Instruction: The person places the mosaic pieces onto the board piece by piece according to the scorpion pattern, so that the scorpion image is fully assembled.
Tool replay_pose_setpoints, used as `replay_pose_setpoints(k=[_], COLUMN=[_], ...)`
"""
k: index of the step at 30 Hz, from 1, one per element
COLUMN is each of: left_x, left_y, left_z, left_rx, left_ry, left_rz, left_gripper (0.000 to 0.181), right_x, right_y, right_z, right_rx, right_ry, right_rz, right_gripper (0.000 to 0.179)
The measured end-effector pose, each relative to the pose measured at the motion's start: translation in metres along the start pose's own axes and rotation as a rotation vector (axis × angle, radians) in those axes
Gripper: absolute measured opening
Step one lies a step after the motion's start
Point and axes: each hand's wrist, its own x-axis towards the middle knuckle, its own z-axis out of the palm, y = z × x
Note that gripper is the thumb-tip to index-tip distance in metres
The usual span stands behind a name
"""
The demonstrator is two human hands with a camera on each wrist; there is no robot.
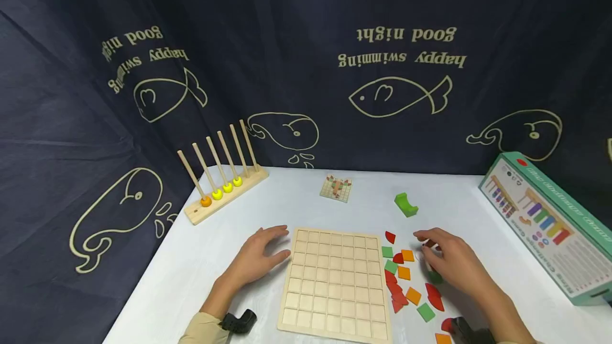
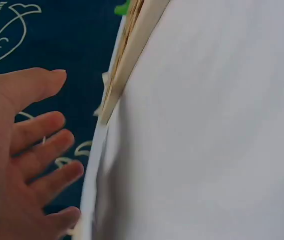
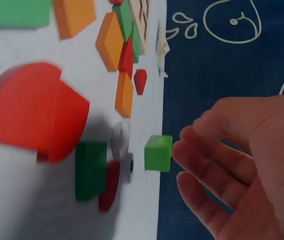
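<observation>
My left hand is beside the left edge of a wooden grid board, with fingers apart and nothing held. In the left wrist view, the hand shows spread, slightly bent fingers. On the right, my other hand hovers over loose pieces, fingers loosely bent. Nothing shows between its fingers in the right wrist view. Under and near it lie a dark green piece, a dark red piece and white round pieces. Orange squares, green squares and red quarter-rounds lie along the board's right side.
Behind the board lie a small patterned card and a green curved block. A peg stand with several beads stands at the back left. A teal-edged game box occupies the right. Dark printed cloth hangs behind the table.
</observation>
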Motion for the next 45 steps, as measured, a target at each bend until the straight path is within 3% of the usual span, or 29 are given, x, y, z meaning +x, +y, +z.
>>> replay_pose_setpoints(k=[3, 7, 17, 28, 34, 40, 45], left_x=[-0.001, -0.004, -0.005, -0.005, -0.006, -0.006, -0.006], left_y=[-0.002, -0.004, -0.008, -0.010, -0.012, -0.010, -0.010], left_z=[0.010, 0.018, 0.012, 0.012, 0.012, 0.011, 0.011], left_rx=[-0.041, 0.036, 0.065, 0.086, 0.090, 0.099, 0.098], left_ry=[-0.069, -0.125, -0.171, -0.193, -0.186, -0.183, -0.188], left_rz=[0.045, 0.119, 0.190, 0.182, 0.175, 0.182, 0.176], left_gripper=[0.058, 0.066, 0.074, 0.079, 0.078, 0.078, 0.078], right_x=[0.006, 0.009, 0.015, 0.029, 0.042, 0.051, 0.053], right_y=[-0.001, 0.000, 0.001, -0.007, -0.010, -0.010, -0.012], right_z=[0.003, 0.006, 0.015, 0.026, 0.036, 0.043, 0.043], right_rx=[0.011, 0.021, 0.040, 0.060, 0.042, -0.019, -0.063], right_ry=[-0.018, -0.069, -0.110, -0.071, -0.032, -0.109, -0.142], right_rz=[-0.025, -0.029, -0.006, -0.025, -0.124, -0.155, -0.121], right_gripper=[0.032, 0.033, 0.033, 0.030, 0.028, 0.032, 0.032])
